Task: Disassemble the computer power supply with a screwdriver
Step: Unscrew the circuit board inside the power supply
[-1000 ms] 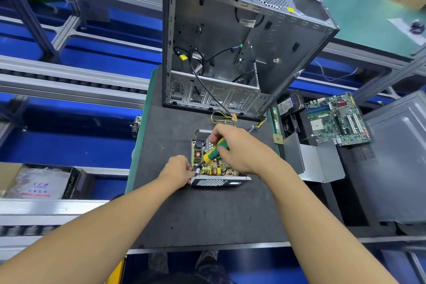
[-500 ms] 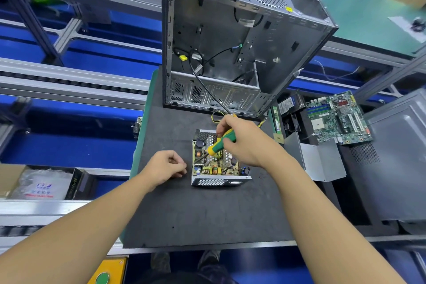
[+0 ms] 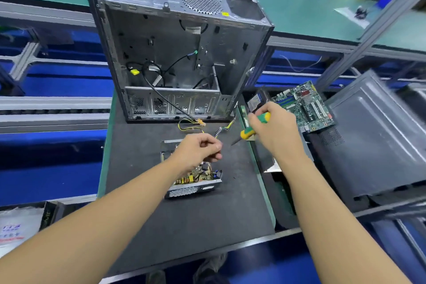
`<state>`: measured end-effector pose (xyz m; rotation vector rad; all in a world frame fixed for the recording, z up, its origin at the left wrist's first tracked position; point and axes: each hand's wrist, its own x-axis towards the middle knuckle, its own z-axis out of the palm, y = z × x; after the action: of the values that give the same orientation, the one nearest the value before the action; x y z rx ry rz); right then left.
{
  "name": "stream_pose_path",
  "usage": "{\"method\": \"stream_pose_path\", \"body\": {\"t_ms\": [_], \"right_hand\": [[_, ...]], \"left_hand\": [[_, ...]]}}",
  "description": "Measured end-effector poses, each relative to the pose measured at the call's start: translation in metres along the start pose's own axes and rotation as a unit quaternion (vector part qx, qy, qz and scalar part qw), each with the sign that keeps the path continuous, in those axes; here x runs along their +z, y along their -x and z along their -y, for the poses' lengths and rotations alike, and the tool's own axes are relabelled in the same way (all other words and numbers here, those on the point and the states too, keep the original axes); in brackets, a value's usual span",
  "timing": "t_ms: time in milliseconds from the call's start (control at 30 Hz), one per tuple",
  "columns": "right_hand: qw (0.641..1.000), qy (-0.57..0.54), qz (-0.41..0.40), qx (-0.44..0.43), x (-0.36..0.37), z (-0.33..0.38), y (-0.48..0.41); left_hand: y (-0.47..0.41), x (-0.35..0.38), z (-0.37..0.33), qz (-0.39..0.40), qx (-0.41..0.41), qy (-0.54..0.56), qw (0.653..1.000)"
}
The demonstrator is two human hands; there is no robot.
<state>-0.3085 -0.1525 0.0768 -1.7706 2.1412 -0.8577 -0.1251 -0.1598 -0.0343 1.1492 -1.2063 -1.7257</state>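
Power supply [image 3: 196, 188] is laid cover-off on the dark mat [image 3: 143, 168], centre of frame, board exposed, probably so its screws can be reached from above. Screwdriver [image 3: 254, 125] is gripped in right hand [image 3: 274, 127], tip held off the unit to its upper right, apparently between screws. Left hand [image 3: 196, 152] is curled above the unit's far half, thumb to forefinger; whether something small is pinched cannot be told

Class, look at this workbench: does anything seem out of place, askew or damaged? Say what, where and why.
The motherboard lies tilted on piled parts right of the mat, not flat. Loose yellow-and-black wires trail over the mat behind the opened power supply. Nothing looks spilled or broken. The right hand holds the screwdriver clear.
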Motion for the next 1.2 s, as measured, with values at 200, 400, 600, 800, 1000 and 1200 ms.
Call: {"method": "stream_pose_path", "body": {"t_ms": [200,400,600,800,1000,1200], "right_hand": [[0.997,0.035,0.005,0.066,-0.035,-0.058,-0.003],[0.996,0.023,-0.007,0.086,-0.060,-0.101,0.002],[0.993,0.038,-0.005,0.112,-0.074,-0.132,0.003],[0.990,0.063,-0.004,0.124,-0.091,-0.154,-0.002],[0.995,0.031,-0.012,0.096,-0.083,-0.128,-0.012],[0.996,-0.069,-0.056,0.000,-0.051,-0.060,-0.014]], "left_hand": [[-0.028,0.091,0.019,0.082,-0.055,-0.115,0.988],[-0.050,0.154,0.047,0.078,-0.113,-0.214,0.967],[-0.075,0.204,0.064,0.088,-0.180,-0.189,0.961],[-0.093,0.225,0.070,0.142,-0.170,-0.328,0.918],[-0.089,0.197,0.039,0.107,-0.122,-0.233,0.959],[-0.060,0.116,0.006,0.064,0.037,-0.261,0.962]]}}
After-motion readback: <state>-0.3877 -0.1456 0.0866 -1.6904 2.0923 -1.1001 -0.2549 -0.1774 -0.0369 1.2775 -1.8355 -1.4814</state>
